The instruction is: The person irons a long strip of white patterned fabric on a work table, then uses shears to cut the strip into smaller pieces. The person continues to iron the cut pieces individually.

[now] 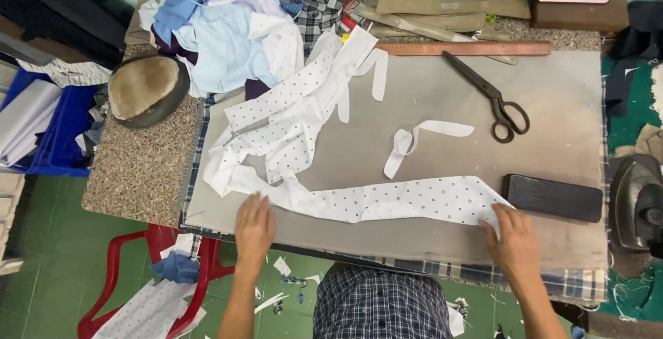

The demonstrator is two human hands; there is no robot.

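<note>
Flat, open left grip [254, 225] pressed palm-down on the near left end of the long white strip of dotted cotton fabric [387, 201]; no pinch, fingers spread. Strip stretched across the near part of the grey padded worktop [552, 90], left end merging into a loose heap of matching white dotted fabric pieces [290, 114]. Just behind the middle, a curled narrow plain white fabric band [414, 138], apart from the strip. Further back right, black-handled tailor's scissors [494, 100]; dark rectangular block [552, 199] just beside the strip's right end. Right grip [512, 237] likewise flat, fingertips on the strip's angled right end. Likely light, limp, prone to wrinkling and sliding; best held at both ends, kept taut.
</note>
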